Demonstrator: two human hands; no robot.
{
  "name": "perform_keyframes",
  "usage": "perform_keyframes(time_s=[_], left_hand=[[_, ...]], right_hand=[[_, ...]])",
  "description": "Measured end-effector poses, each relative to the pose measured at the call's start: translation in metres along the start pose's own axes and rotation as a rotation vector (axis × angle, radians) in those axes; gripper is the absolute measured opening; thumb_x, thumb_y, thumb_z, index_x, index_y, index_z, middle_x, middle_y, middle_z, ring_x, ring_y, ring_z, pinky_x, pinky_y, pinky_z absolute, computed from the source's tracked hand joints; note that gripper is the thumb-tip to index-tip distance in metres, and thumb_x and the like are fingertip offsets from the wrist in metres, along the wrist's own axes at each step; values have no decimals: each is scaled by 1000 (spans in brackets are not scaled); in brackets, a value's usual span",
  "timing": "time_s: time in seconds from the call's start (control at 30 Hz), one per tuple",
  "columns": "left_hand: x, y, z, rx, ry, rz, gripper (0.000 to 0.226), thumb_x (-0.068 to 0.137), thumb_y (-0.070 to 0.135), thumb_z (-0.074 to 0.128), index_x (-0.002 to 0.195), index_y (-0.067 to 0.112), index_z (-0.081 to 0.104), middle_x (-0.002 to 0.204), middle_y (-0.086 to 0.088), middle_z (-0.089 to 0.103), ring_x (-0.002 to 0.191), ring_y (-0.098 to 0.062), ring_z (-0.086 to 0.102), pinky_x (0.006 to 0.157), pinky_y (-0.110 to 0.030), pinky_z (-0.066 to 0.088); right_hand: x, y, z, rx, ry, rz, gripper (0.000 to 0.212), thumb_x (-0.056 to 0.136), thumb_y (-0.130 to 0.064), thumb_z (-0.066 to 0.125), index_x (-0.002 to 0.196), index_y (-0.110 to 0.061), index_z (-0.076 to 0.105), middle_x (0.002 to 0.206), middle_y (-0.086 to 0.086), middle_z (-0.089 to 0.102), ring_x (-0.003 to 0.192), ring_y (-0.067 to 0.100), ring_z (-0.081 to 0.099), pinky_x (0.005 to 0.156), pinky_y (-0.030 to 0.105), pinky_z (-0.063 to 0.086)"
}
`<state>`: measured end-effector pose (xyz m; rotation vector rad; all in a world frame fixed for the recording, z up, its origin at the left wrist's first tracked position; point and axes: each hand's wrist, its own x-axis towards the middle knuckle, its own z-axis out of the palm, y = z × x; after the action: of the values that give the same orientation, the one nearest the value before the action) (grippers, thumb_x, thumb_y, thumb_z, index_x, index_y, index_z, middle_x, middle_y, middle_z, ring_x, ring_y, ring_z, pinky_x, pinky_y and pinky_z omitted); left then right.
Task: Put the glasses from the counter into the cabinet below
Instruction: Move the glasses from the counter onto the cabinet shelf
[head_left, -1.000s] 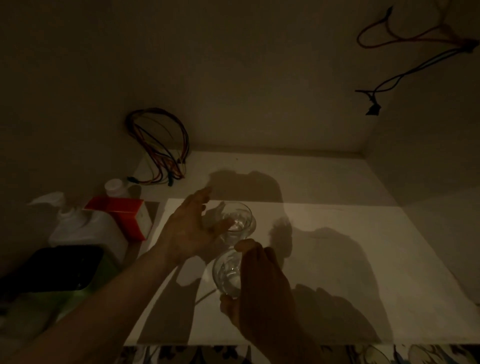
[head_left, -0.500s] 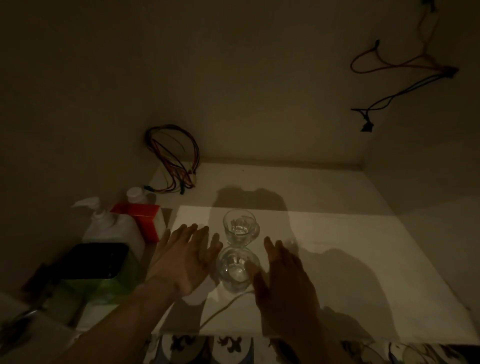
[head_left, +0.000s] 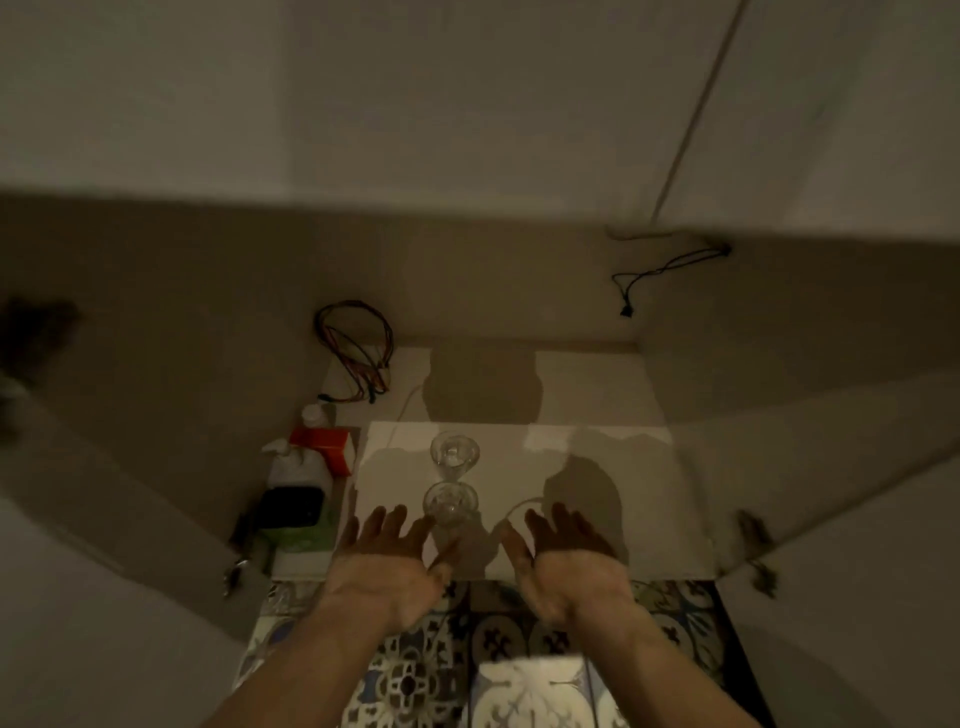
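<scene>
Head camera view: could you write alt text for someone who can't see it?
Two clear glasses stand one behind the other on the pale floor of an open low cabinet. In front, the left hand and right hand are open and empty. Bottles and wires crowd its left side.

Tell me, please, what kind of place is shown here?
Probably a low kitchen cabinet in a home: two glasses stand on its shelf, cleaning bottles sit at the left, and patterned floor tiles lie in front.
</scene>
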<state>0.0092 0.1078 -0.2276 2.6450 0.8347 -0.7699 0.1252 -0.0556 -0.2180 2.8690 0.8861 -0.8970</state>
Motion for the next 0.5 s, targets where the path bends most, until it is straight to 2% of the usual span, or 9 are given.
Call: perform_keyframes(time_s=[0.1,0.17,0.33,0.4,0.5], left_hand=[[-73,11,-66,34,-67,33,87,83,82,3,156,37,18,166,3,13,152,-23,9,121,-47,11],[-113,18,-99,46,-73,50,89,83,82,0,155,35,21,165,-1,19,150,-25,16,120,-47,15],[-226,42,-193,-51,-89,118,87,84,82,4,153,36,26,160,1,31,145,-24,29,115,-43,24],[-266,51,-224,-85,-81,121,84,85,82,6,153,38,25,161,3,30,144,-25,30,115,-44,25],[-329,65,-265,-124,-48,104,81,82,85,8,148,44,31,158,5,35,142,-25,34,111,-45,29]], right_hand=[[-78,-7,-73,12,-33,49,69,100,-63,14,154,-24,34,162,11,32,146,34,30,117,48,29],[-121,-14,-109,25,-36,56,74,98,-66,11,154,-23,34,161,12,31,146,34,30,116,48,30],[-238,-30,-218,44,-49,26,73,99,-65,10,152,-23,38,160,12,34,144,34,33,115,49,33],[-279,-34,-256,31,-72,7,70,100,-63,10,152,-25,38,160,11,33,143,34,35,114,48,34],[-341,-33,-308,42,-56,18,73,97,-69,15,144,-24,50,150,11,49,134,33,47,106,46,40]])
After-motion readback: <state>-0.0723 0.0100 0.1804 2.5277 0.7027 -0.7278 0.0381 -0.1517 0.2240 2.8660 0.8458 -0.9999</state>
